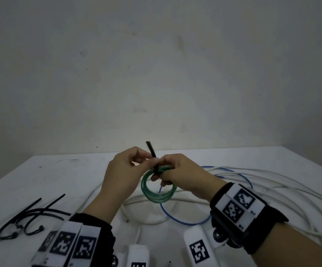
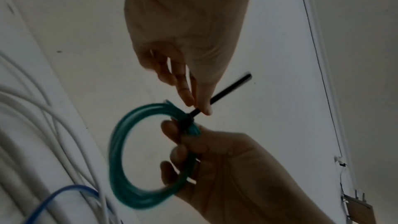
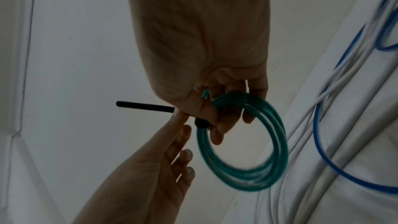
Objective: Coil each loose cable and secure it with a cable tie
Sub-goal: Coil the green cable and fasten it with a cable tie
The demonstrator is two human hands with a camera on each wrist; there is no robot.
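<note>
A pale wall stands behind the white table. Above it my right hand grips the green coil at its top, fingers curled through the ring. Beside it, my left hand pinches the black tie just above the coil.

Far edge of desk: bare surface along the wall, open to a hand.
Near-left corner: spare black cable ties lie in a loose heap.
Right half: white cables sprawl in wide loops to the right edge.
Middle: blue cable loop crosses the white ones.
</note>
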